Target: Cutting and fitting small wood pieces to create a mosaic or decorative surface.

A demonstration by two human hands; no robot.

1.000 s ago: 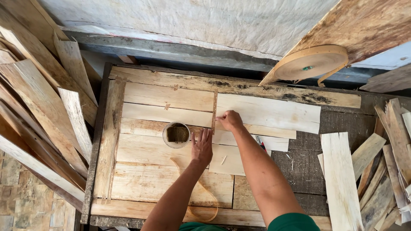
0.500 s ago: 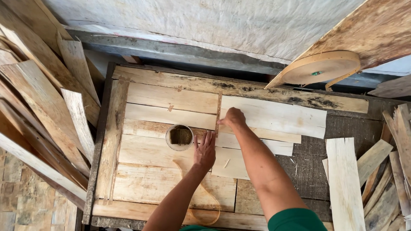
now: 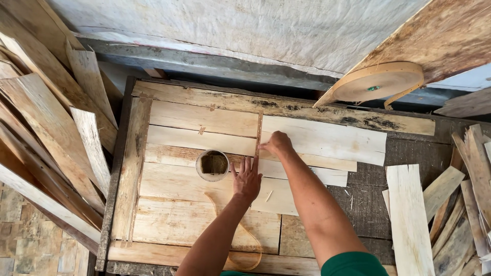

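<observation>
Left hand (image 3: 247, 179) lies flat, fingers spread, pinning a veneer strip (image 3: 215, 183); right hand (image 3: 276, 144) pinches brown tape (image 3: 259, 134) just above it; both look thin, light, brittle, best held by the edges.

A small pot (image 3: 213, 165) stands on the boards (image 3: 199, 118), left of both hands.

Soft, even daylight fills the scene, bright on the pale wooden slats of the worktop (image 3: 204, 120) and the white sheet (image 3: 255, 30) above, with only faint shadows under the forearms, no glare, sharp focus and slight wide-angle bending at the edges.
</observation>
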